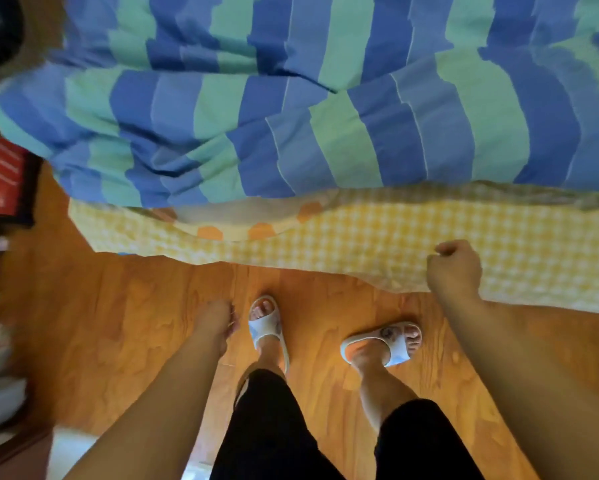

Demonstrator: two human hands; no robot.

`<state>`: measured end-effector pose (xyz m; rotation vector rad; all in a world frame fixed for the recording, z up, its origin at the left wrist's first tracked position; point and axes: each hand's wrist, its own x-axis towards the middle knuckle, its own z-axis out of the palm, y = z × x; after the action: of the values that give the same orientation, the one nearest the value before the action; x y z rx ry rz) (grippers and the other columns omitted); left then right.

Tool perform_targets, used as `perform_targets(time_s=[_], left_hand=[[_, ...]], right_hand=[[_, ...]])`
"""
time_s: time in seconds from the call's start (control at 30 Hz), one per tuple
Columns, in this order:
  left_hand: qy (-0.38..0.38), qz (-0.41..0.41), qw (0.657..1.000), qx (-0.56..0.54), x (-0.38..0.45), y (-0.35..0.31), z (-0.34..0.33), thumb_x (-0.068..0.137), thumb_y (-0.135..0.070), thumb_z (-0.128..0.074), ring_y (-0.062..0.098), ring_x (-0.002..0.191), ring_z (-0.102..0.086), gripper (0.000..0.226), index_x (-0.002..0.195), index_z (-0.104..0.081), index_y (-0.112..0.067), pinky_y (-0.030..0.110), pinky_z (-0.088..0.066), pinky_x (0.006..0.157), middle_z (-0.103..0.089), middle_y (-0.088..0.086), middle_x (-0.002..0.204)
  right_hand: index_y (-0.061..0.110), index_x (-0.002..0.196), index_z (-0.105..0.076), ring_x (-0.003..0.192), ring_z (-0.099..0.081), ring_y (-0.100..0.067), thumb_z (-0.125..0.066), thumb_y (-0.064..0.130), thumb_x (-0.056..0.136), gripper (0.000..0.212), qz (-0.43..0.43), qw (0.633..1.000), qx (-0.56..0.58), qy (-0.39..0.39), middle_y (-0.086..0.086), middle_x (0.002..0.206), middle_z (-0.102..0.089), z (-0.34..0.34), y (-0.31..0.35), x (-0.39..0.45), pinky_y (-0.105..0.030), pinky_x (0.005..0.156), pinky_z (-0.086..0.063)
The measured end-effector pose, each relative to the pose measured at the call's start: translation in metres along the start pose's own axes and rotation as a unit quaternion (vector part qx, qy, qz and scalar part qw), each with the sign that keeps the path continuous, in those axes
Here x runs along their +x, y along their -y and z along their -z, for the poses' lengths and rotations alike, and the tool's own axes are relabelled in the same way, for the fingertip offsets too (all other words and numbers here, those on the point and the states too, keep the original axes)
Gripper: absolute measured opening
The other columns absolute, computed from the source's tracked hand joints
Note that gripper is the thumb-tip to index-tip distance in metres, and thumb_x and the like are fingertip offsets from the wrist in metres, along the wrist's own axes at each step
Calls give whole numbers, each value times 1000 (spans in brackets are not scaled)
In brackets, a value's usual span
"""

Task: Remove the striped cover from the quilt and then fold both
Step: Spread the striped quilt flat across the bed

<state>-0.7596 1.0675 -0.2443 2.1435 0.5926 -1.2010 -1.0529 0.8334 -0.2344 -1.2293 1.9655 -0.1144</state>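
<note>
The quilt in its blue and green striped cover (pixel 291 109) lies rumpled across the bed, filling the upper half of the view. Its near edge hangs over the yellow checked bedsheet (pixel 377 237). My left hand (pixel 218 322) hangs low over the wooden floor, fingers loosely curled, holding nothing. My right hand (pixel 454 268) is in front of the sheet's hanging edge with its fingers curled into a loose fist, and I see nothing in it. Both hands are apart from the quilt.
I stand on an orange wooden floor (pixel 135 323) at the bed's side, feet in white slippers (pixel 265 327). A red box (pixel 2 178) and blurred furniture line the left edge. A pale patch with orange spots (pixel 235 223) shows under the quilt's edge.
</note>
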Motion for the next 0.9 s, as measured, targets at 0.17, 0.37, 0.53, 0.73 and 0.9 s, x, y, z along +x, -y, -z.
perform_targets(time_s=[0.17,0.37,0.53,0.73,0.9], left_hand=[[-38,-52,997,-47,82,-90,86,94,-10,-43,17,59,-41,18,82,-53,-19,26,-38,55,-45,5,74],[-141,-86,986,17,204,-164,198,89,-22,-51,31,109,-60,48,134,-52,-6,45,-53,89,-57,15,130],[-31,-135,989,52,270,-191,253,92,-41,-54,25,77,-64,42,124,-57,-14,34,-53,68,-65,10,96],[-75,-236,934,259,260,-183,283,97,-25,-56,40,118,-57,37,127,-62,-5,42,-44,103,-61,20,130],[-51,-193,943,265,282,-225,308,81,-20,-52,40,120,-54,51,128,-56,0,36,-44,90,-57,18,133]], right_hand=[[21,86,-61,86,-59,-22,-56,5,84,17,230,968,-46,89,-1,93,-64,-72,133,-52,-28,75,-43],[16,111,-65,103,-56,-26,-56,5,85,29,345,930,-107,72,-9,113,-58,-186,225,-126,-36,89,-43],[11,130,-56,117,-46,-40,-59,11,76,54,415,887,-197,35,-17,130,-51,-256,293,-133,-37,102,-32],[24,152,-28,131,-41,-34,-61,67,76,94,401,701,-577,122,-6,136,-49,-258,285,-124,-53,115,-14],[7,99,-60,68,-57,-36,-63,1,71,30,438,722,-534,-44,-14,74,-54,-240,253,-139,-46,77,-43]])
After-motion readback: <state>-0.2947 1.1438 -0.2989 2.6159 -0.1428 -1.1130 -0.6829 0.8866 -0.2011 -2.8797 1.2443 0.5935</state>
